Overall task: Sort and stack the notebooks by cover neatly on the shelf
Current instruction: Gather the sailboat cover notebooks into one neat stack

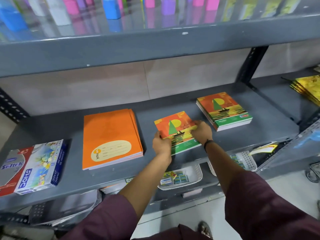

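Observation:
A sailboat-cover notebook (174, 129) lies at the middle of the grey shelf (121, 175), near its front edge. My left hand (161, 146) grips its near left corner. My right hand (201, 131) holds its right edge, thumb on the cover. To the right, further back, sits a stack of matching sailboat notebooks (225, 111). A stack of plain orange notebooks (110, 137) with a cream label lies to the left.
Boxed colour sets (38, 165) lie at the shelf's left end. Yellow notebooks (308, 87) are stacked at the far right. White baskets (188, 177) of small packs stand on the shelf below. Coloured bottles (110, 7) line the glass shelf above. A slotted upright (251, 63) stands at the back right.

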### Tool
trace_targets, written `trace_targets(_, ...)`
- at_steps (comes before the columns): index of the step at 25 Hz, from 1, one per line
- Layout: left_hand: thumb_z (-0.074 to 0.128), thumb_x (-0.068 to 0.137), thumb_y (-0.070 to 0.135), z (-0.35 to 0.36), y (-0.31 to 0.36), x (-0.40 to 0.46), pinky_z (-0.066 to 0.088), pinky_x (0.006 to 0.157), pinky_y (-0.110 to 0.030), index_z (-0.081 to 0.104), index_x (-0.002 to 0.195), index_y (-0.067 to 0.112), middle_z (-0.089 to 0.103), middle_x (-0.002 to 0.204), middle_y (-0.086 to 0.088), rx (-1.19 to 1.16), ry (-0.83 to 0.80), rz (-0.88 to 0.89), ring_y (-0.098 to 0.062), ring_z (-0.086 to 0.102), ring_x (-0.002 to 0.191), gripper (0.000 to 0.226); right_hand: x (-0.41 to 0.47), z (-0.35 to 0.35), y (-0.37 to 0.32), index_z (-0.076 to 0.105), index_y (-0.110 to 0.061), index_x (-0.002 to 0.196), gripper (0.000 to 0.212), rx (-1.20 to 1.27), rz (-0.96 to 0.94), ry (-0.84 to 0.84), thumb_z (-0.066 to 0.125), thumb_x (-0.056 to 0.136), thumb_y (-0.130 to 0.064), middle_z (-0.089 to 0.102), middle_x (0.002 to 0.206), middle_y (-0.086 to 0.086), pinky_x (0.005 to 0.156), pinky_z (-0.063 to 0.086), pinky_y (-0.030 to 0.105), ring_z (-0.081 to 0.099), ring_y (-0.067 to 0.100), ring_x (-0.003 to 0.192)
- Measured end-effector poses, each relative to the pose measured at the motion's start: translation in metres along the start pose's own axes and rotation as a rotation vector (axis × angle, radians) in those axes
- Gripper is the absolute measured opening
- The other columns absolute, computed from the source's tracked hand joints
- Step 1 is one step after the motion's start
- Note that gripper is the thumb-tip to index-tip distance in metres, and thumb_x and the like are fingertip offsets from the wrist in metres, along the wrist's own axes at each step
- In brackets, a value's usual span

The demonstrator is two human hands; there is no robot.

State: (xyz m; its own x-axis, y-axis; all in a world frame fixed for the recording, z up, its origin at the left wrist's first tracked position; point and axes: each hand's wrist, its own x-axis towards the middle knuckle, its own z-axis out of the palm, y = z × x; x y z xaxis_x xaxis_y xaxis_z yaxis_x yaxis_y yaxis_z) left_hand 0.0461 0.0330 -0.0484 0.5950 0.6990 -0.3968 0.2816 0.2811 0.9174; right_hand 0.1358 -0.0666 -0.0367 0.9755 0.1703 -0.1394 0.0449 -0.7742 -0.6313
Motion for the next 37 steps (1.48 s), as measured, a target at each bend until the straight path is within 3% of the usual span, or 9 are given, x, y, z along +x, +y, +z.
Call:
trace_targets(5, 0.046, 0.083, -0.013, 0.001, 0.013, 0.015, 0.04, 0.075, -0.035, 0.05, 0.067, 0.008, 0.054, 0.084, -0.012, -0.316, 0.133, -0.208, -0.023, 0.049, 0.089, 0.026, 0.005, -0.009, 0.003, 0.067, -0.003, 0.108, 0.028, 0.129, 0.016, -0.04, 0.063, 0.08, -0.005, 0.07, 0.113, 0.018, 0.09, 0.05, 0.036, 0.063, 0.034, 0.108)
trace_targets(8, 0.051, 0.083, -0.012, 0.011, 0.011, 0.025, 0.045, 0.081, -0.041, 0.055, 0.083, 0.0, 0.054, 0.096, -0.016, -0.301, 0.092, -0.251, -0.024, 0.048, 0.094, 0.013, 0.014, -0.012, 0.003, 0.067, -0.004, 0.111, 0.033, 0.09, 0.029, -0.163, 0.069, 0.078, -0.01, 0.07, 0.116, 0.015, 0.093, 0.051, 0.033, 0.064, 0.03, 0.109)
trace_targets(13, 0.046, 0.087, -0.011, 0.021, 0.009, 0.021, 0.039, 0.075, -0.036, 0.043, 0.063, 0.015, 0.049, 0.098, -0.017, -0.225, 0.166, -0.129, -0.024, 0.049, 0.075, 0.036, 0.023, -0.023, 0.007, 0.064, -0.01, 0.119, 0.042, 0.099, -0.035, -0.258, 0.071, 0.078, -0.014, 0.069, 0.118, 0.014, 0.095, 0.053, 0.041, 0.063, 0.03, 0.113)
trace_targets(19, 0.045, 0.089, -0.008, 0.078, 0.053, 0.015, 0.041, 0.068, -0.032, 0.045, 0.064, 0.017, 0.048, 0.068, -0.003, -0.304, 0.212, 0.001, -0.013, 0.044, 0.059, 0.035, 0.061, -0.09, -0.002, 0.065, -0.005, 0.118, 0.041, 0.284, -0.23, -0.115, 0.073, 0.079, -0.01, 0.071, 0.113, 0.016, 0.083, 0.05, 0.024, 0.067, 0.028, 0.103)
trace_targets(23, 0.043, 0.087, -0.01, 0.148, 0.074, 0.009, 0.051, 0.055, -0.025, 0.054, 0.07, 0.014, 0.057, 0.07, -0.005, -0.232, 0.048, 0.107, -0.013, 0.06, 0.049, 0.031, 0.095, -0.14, 0.03, 0.072, -0.007, 0.104, 0.028, 0.22, -0.194, 0.044, 0.074, 0.077, -0.016, 0.073, 0.105, 0.017, 0.077, 0.048, 0.029, 0.067, 0.03, 0.1)
trace_targets(27, 0.042, 0.089, -0.002, 0.202, 0.059, 0.011, 0.046, 0.075, -0.033, 0.057, 0.11, -0.001, 0.057, 0.092, -0.011, 0.007, -0.009, 0.129, -0.019, 0.054, 0.087, 0.026, 0.115, -0.158, 0.069, 0.072, -0.007, 0.106, 0.03, 0.246, -0.18, 0.069, 0.072, 0.077, -0.008, 0.073, 0.106, 0.017, 0.085, 0.05, 0.03, 0.067, 0.03, 0.104)
trace_targets(30, 0.045, 0.089, 0.003, 0.211, 0.042, 0.018, 0.047, 0.092, -0.041, 0.057, 0.094, 0.012, 0.056, 0.092, -0.011, 0.134, -0.032, 0.092, -0.024, 0.053, 0.095, 0.016, 0.128, -0.15, 0.089, 0.069, -0.01, 0.112, 0.034, 0.139, -0.157, 0.017, 0.07, 0.078, -0.009, 0.07, 0.111, 0.019, 0.091, 0.049, 0.031, 0.063, 0.033, 0.108)
trace_targets(34, 0.049, 0.089, 0.005, 0.212, 0.03, 0.014, 0.047, 0.085, -0.045, 0.053, 0.101, 0.006, 0.061, 0.096, -0.026, 0.351, -0.063, 0.159, -0.038, 0.058, 0.093, 0.013, 0.131, -0.142, 0.109, 0.063, -0.014, 0.122, 0.043, 0.017, -0.139, 0.024, 0.071, 0.08, -0.019, 0.066, 0.12, 0.015, 0.1, 0.048, 0.037, 0.058, 0.032, 0.115)
trace_targets(37, 0.065, 0.084, 0.018, 0.196, 0.026, 0.008, 0.047, 0.085, -0.04, 0.048, 0.094, 0.007, 0.061, 0.096, -0.015, 0.398, -0.148, 0.221, -0.027, 0.058, 0.091, 0.023, 0.128, -0.154, 0.12, 0.064, -0.015, 0.115, 0.041, 0.095, -0.239, -0.037, 0.075, 0.077, -0.024, 0.07, 0.113, 0.011, 0.092, 0.048, 0.027, 0.063, 0.029, 0.108)
